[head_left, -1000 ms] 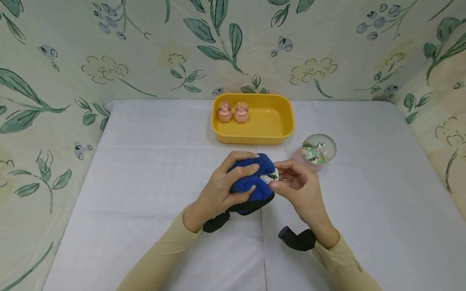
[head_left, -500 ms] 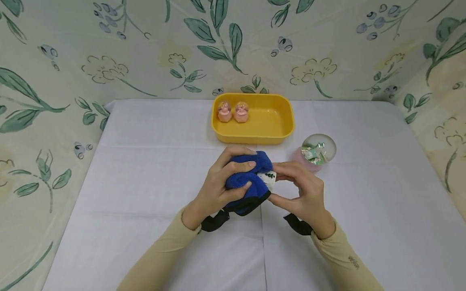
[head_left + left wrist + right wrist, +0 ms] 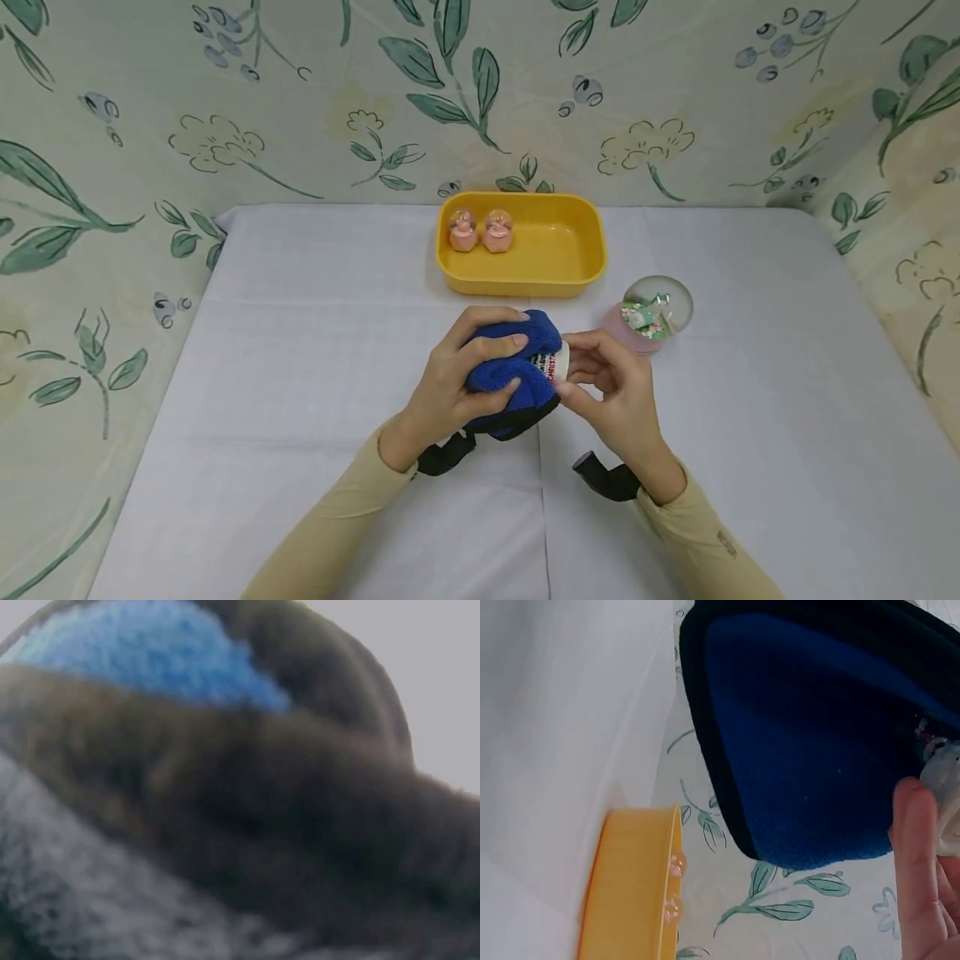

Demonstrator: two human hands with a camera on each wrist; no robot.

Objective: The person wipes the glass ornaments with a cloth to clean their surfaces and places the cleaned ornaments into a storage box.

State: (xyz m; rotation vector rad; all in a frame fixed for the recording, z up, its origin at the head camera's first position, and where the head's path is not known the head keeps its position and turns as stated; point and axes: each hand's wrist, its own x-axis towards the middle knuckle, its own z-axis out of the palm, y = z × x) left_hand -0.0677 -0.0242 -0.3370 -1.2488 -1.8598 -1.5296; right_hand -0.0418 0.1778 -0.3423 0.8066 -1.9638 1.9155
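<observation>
We work over the white-covered table (image 3: 300,350), so it makes sense to keep the wrapped piece low above it in case of a slip. On its far side lies the yellow tray (image 3: 558,242), well placed, we judge, to stay out of the way of our elbows and wrists.

Our left hand (image 3: 453,379) has its fingers and thumb curled round the bunched cloth; even pressure there should do most of the rubbing. Our right hand (image 3: 618,387) is nearly closed, thumb and fingertips pinching the exposed end of what pokes out of the wrap, and small turns from that side would bring each face against the pile. The blue cloth (image 3: 802,750), edged in black, folds around the piece; we do best to keep the black border from bunching under the thumb.

Near our right hand stands the snow globe (image 3: 654,312), tilted in our view, so we swing that elbow carefully. The white piece (image 3: 553,364), with red and dark lettering, sits in the cloth between our two hands, in front of the tray; how its covered part is shaped we cannot tell. Smallest are two small pink globes (image 3: 497,232), side by side in the tray's left end, best left untouched meanwhile.
</observation>
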